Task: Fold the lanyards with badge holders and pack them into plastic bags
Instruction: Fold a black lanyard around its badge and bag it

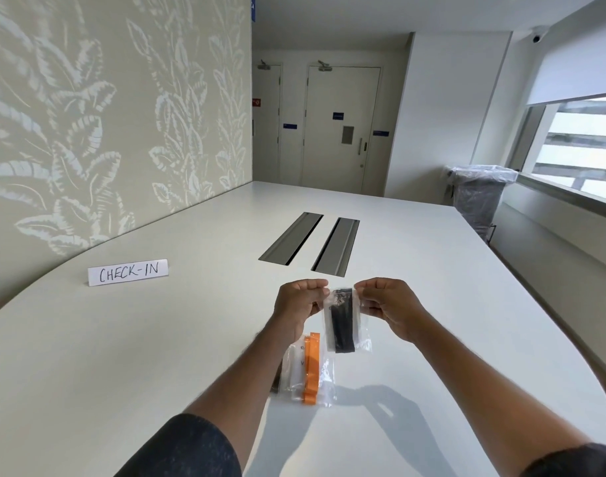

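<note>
Pale leaf-patterned wall (88, 132) runs along the left edge of a long white table (432, 270). Closed doors (339, 132) stand beyond the far edge, and a window (583, 142) and a lined bin (477, 201) are off to the right. A folded card reading CHECK-IN (128, 271) stands near the table's left edge. Two grey cable slots (291, 237) lie side by side near the table's middle, both running away from the person.

Just nearer than the slots, the left hand (300, 306) and the right hand (387, 306) are a little apart. Each pinches an upper corner of a clear plastic bag (329, 325) between curled fingers and thumb. The bag hangs between them with its long axis up and down in the view, mouth at the top, farthest from the person. Inside it a folded black lanyard (343, 321) lies lengthwise along the same axis. Whether the bag's lower end touches the table cannot be told.

Toward the near edge, partly under the left forearm, a second bag (325, 380) lies flat. It holds a folded orange lanyard (310, 370) beside a whitish badge holder (293, 370). Its long axis also points away from the person, and its far end is just beside the hanging bag's lower corner.
</note>
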A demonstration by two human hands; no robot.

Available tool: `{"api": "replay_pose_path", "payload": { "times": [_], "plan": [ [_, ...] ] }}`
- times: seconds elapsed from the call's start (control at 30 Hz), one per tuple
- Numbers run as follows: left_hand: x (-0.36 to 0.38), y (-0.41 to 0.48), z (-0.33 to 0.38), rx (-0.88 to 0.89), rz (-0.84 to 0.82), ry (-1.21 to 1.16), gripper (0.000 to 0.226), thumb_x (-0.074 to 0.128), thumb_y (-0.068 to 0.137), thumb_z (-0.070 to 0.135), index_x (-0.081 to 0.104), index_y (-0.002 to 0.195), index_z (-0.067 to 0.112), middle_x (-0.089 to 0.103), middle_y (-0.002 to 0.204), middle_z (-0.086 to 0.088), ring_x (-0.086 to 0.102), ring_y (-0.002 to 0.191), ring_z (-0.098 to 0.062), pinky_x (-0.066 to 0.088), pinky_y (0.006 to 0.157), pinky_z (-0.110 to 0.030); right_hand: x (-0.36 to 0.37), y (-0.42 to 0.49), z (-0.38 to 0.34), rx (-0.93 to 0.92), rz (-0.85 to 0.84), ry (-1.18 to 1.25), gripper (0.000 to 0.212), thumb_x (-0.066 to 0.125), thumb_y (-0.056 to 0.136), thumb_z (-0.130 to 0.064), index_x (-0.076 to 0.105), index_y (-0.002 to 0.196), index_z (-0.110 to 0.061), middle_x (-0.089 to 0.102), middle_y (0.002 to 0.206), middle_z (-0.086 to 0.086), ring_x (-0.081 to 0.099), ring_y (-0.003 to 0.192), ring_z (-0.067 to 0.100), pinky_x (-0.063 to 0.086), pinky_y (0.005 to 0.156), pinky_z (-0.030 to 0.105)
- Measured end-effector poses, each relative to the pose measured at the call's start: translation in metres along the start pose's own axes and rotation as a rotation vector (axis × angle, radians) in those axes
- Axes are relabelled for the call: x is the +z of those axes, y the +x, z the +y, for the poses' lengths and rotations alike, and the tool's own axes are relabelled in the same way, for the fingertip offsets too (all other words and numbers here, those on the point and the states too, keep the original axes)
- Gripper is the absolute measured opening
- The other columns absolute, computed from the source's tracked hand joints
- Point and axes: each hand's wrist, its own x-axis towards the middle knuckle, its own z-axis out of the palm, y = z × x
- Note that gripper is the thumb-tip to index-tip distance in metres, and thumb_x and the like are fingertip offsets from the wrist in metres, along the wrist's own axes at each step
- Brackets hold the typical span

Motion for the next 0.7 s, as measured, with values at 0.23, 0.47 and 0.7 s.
{"api": "replay_pose_path", "payload": {
  "times": [0.23, 0.47, 0.7],
  "plan": [
    [-0.018, -0.001, 0.005, 0.011, 0.124, 0.160, 0.020, 0.081, 0.071, -0.001, 0.074, 0.085, 0.012, 0.074, 0.075, -0.007, 0.067, 0.067, -0.017, 0.057, 0.065, -0.025, 0.018, -0.001, 0.007, 0.023, 0.103, -0.105, 0.012, 0.073, 0.078, 0.002, 0.071, 0.089, -0.004, 0.068, 0.067, 0.007, 0.065, 0.062, 0.017, 0.056, 0.066, 0.028],
    [-0.050, -0.006, 0.005, -0.055, 0.134, 0.219, 0.021, 0.080, 0.073, -0.001, 0.072, 0.091, 0.005, 0.070, 0.073, -0.008, 0.062, 0.061, -0.015, 0.059, 0.069, -0.028, 0.054, -0.005, 0.019, 0.146, 0.116, -0.011, 0.011, 0.070, 0.080, 0.008, 0.067, 0.085, -0.001, 0.066, 0.065, 0.010, 0.062, 0.055, 0.018, 0.057, 0.058, 0.030],
    [-0.097, -0.007, -0.020, -0.203, 0.193, 0.247, 0.033, 0.073, 0.073, -0.008, 0.069, 0.104, 0.002, 0.071, 0.088, -0.011, 0.067, 0.076, -0.018, 0.058, 0.067, -0.028, 0.098, -0.003, 0.057, 0.213, 0.177, -0.163, 0.009, 0.072, 0.078, 0.008, 0.069, 0.074, 0.002, 0.067, 0.069, 0.017, 0.067, 0.058, 0.023, 0.057, 0.054, 0.029]
  ]
}}
